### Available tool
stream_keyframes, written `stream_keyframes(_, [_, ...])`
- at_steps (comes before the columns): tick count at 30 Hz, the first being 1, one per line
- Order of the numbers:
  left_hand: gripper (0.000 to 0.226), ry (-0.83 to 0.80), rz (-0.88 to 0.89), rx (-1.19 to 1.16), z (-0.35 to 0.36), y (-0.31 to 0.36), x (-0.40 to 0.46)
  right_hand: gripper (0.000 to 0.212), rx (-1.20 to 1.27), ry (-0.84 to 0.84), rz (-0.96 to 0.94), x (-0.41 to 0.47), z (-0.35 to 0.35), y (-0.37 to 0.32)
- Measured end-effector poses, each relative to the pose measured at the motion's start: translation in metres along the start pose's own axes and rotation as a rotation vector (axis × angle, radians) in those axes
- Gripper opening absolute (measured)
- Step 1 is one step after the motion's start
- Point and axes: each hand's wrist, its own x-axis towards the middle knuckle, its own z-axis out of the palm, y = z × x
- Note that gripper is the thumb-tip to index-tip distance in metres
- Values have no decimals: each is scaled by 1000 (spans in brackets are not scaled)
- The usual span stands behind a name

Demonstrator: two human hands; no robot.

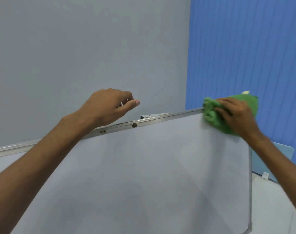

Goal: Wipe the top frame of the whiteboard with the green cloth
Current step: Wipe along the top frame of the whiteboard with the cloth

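The whiteboard [152, 174] fills the lower half of the view, its silver top frame [160, 119] slanting up to the right. My right hand [236, 115] presses a bunched green cloth [211, 114] over the frame near the top right corner, which the cloth hides. My left hand [110, 105] hovers over the frame's middle-left part, fingers loosely curled, thumb pointing right, nothing held. Two small dark brown spots [134, 125] sit on the frame just right of my left wrist.
A grey wall [76, 48] stands behind the board. Blue vertical blinds [253, 48] cover the upper right. A metal bracket [154, 115] sticks up behind the frame. A light blue panel [285, 152] and a white surface [279, 200] lie beyond the board's right edge.
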Motion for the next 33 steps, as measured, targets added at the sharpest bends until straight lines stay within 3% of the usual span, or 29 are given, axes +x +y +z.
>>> stream_keyframes(3, [50, -33, -16, -26, 6, -2, -2, 34, -47, 22, 47, 2, -6, 17])
stream_keyframes(8, [50, -48, 10, -14, 10, 12, 10, 23, 133, 41, -229, 14, 34, -96])
stream_keyframes(10, [50, -37, 22, -2, 10, 14, 13, 23, 186, 18, -257, 16, 38, -108])
stream_keyframes(14, [50, -37, -10, -1, 6, 2, 7, 29, 215, -49, -61, 9, 17, -44])
stream_keyframes(17, [49, -54, -36, -15, 8, -10, -7, 34, 166, -1, 41, 4, 2, -7])
stream_keyframes(25, [48, -60, -41, -5, -1, -13, -10, 23, 299, 66, -109, 15, 51, -136])
stream_keyframes(33, [47, -70, -149, -48, -15, -43, -42, 31, 246, 96, 61, 1, 25, -67])
